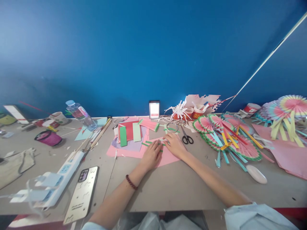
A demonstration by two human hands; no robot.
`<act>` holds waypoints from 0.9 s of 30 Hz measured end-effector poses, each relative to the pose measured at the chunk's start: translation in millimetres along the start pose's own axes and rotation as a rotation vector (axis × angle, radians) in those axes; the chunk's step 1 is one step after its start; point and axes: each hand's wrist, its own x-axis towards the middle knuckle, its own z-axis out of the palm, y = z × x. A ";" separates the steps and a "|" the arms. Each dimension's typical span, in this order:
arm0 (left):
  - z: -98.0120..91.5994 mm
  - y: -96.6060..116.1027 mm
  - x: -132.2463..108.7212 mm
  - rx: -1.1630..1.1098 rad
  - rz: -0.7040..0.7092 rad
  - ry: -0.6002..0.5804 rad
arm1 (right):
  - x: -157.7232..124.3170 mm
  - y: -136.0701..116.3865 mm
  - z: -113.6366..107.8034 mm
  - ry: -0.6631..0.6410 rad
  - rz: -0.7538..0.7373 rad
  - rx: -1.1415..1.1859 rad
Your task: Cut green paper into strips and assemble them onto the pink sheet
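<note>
**A:** Two hands are working at one spot. What are they touching?

**B:** Both are pressing down on a pink sheet that is lying flat on the grey table. The left hand is lying palm down on the sheet's left part, fingers spread flat, gripping nothing. The right hand is curling its fingertips onto the sheet's far edge. Whether it is pinching anything, I cannot tell.

**A:** How is the sheet looking?

**B:** Plain pale pink and angular. Thin green strips are lying at its far-left edge by the fingers, and the hands are hiding its middle.

**A:** What is crowding around it?

**B:** Black scissors are lying just right of the sheet, with a heap of pink-and-green paper fans beyond them. A tape ring is sitting just behind it. Left of it, red and green cards are overlapping more pink paper. Farther left, wooden sticks, a power strip and a phone are lying well apart from the sheet.
</note>
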 end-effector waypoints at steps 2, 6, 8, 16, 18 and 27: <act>-2.6 1.7 0.7 0.005 -0.017 0.012 | -9.0 4.0 2.7 -0.072 -0.008 0.054; -9.2 5.9 1.7 0.034 -0.084 0.044 | -15.1 17.7 11.2 -0.035 0.024 0.159; -11.0 6.7 1.9 0.045 -0.093 0.043 | -14.7 24.0 14.8 0.010 0.038 0.170; -9.1 1.5 1.9 -0.009 -0.052 0.054 | -17.4 28.4 23.1 0.192 -0.084 -0.006; -9.0 0.8 1.7 -0.012 -0.049 0.049 | -17.9 24.7 22.2 0.202 -0.101 -0.040; -7.0 -3.7 1.7 -0.005 -0.035 0.039 | -19.0 16.7 19.7 0.201 -0.116 -0.064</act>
